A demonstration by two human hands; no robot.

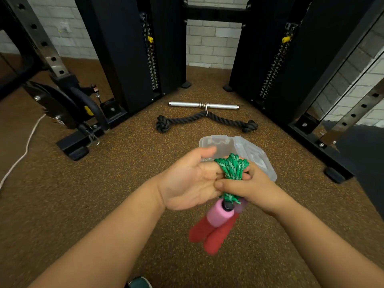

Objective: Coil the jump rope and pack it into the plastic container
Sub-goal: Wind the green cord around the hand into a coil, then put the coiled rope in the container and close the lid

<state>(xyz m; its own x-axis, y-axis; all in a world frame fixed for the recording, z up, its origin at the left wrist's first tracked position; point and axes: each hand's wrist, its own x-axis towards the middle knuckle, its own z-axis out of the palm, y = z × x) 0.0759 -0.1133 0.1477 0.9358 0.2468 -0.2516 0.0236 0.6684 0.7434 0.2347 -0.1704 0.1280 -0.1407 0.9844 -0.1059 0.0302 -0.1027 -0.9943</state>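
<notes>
The green braided jump rope point(232, 169) is wound in a coil around the fingers of my left hand point(187, 179), whose thumb sticks out to the right. My right hand point(249, 188) pinches the coil from the right side. The rope's two pink-and-red foam handles point(216, 225) dangle below both hands, slightly blurred. A clear plastic container point(245, 150) lies on the floor just behind my hands, partly hidden by them; whether its lid is open or closed is unclear.
A steel bar handle point(203, 105) and a black triceps rope point(205, 121) lie on the speckled brown floor beyond the container. Black cable-machine towers stand left and right. A white cord point(22, 154) runs along the floor at far left. A shoe tip point(139, 283) shows at the bottom.
</notes>
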